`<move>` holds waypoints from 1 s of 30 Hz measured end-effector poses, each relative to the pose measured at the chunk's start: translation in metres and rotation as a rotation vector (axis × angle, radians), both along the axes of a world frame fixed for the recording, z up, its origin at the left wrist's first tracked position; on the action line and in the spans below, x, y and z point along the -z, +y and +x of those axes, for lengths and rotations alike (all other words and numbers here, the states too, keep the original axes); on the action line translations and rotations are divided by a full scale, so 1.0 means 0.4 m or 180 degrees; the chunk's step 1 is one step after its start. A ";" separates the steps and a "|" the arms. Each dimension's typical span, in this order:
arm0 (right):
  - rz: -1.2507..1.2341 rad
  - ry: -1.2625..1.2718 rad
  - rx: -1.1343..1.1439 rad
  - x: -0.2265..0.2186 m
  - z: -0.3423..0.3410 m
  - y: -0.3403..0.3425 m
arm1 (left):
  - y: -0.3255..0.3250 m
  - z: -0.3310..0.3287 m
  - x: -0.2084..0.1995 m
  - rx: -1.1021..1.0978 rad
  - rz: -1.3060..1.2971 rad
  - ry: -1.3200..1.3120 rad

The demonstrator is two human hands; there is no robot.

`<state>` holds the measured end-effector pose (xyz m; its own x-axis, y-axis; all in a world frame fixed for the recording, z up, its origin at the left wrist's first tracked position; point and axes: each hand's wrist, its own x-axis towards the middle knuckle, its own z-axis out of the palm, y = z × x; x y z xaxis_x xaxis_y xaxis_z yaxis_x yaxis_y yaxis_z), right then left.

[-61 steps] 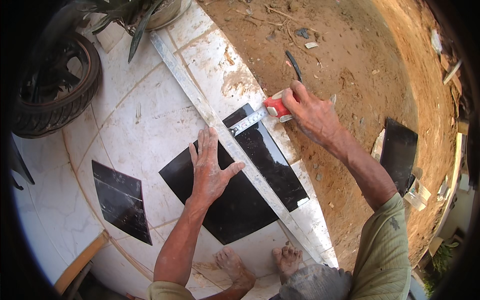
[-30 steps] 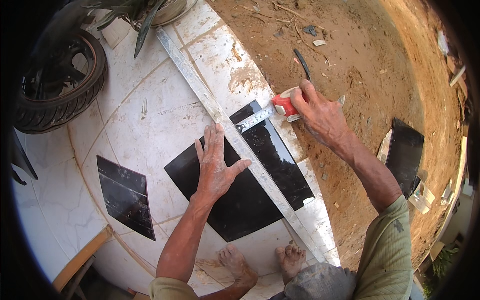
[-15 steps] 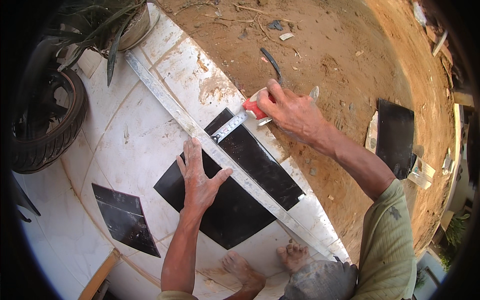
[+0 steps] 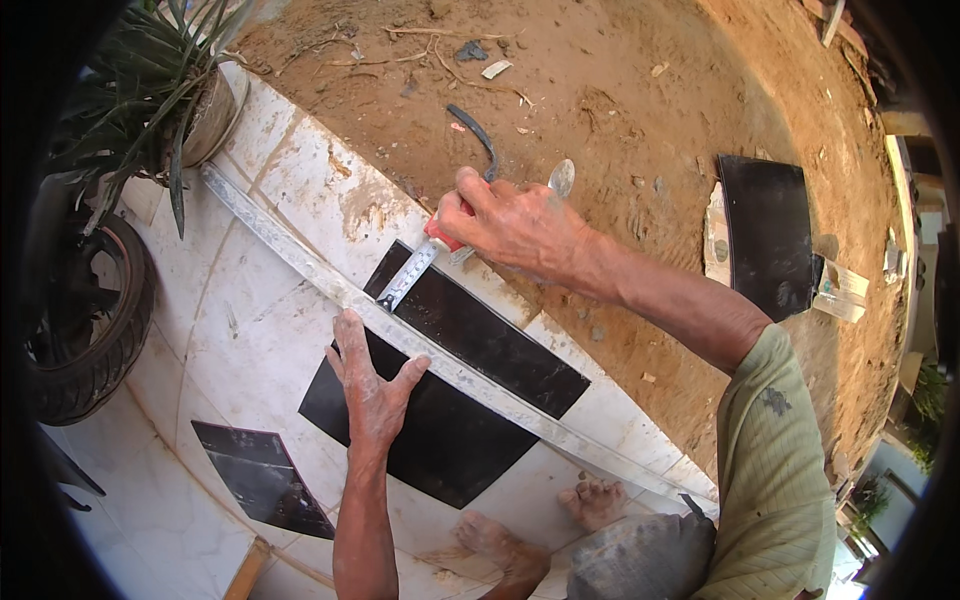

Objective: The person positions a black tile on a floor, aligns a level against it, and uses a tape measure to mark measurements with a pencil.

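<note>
A long pale metal straightedge [image 4: 470,378] lies slantwise across a black tile [image 4: 440,455]. On the far side of it a strip of black tile [image 4: 480,335] shows. My left hand [image 4: 375,392] rests on the tile and the straightedge's near side, thumb and fingers spread. In my right hand [image 4: 515,225] is a red-and-white tape measure [image 4: 447,232], partly hidden by the fingers. Its short pulled-out blade [image 4: 408,275] crosses the black strip, and the hook end lies close to the straightedge. A rounded pale metal piece [image 4: 562,178] shows beyond that hand; whether it is held I cannot tell.
Another black piece [image 4: 262,478] lies on the white tiled floor [image 4: 250,330] at left. A motorbike wheel [image 4: 90,320] and a potted plant [image 4: 210,120] stand far left. Bare soil [image 4: 620,90] borders the tiles, with a dark tile [image 4: 765,235] at right. My feet [image 4: 592,502] are near.
The whole view has shifted and turned slightly. My left hand stays by the straightedge. My right fingers now cover more of the tape measure, whose blade still lies across the black strip.
</note>
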<state>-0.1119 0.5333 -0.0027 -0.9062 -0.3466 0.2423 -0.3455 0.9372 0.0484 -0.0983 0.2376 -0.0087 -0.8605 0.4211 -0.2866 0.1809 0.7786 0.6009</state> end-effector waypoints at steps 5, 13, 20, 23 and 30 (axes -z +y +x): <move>0.0037 0.0108 0.0109 0.019 -0.001 -0.006 | -0.001 -0.002 0.003 0.0045 -0.0010 0.0025; 0.0024 0.0030 0.0089 0.016 -0.002 -0.006 | 0.000 -0.001 -0.001 0.0023 0.0037 0.0012; -0.0286 0.0147 -0.0015 0.014 -0.003 -0.001 | -0.006 0.000 0.010 0.0024 0.0075 0.0032; -0.0226 0.0209 0.0003 0.016 -0.005 -0.004 | -0.010 -0.001 0.008 0.0048 0.0065 0.0033; -0.0185 0.0175 -0.0028 0.016 0.000 0.003 | 0.001 -0.001 0.004 0.0042 0.0053 0.0001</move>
<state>-0.1118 0.5346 -0.0091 -0.8879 -0.3384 0.3116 -0.3520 0.9359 0.0131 -0.0986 0.2378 -0.0102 -0.8549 0.4373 -0.2792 0.1913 0.7659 0.6138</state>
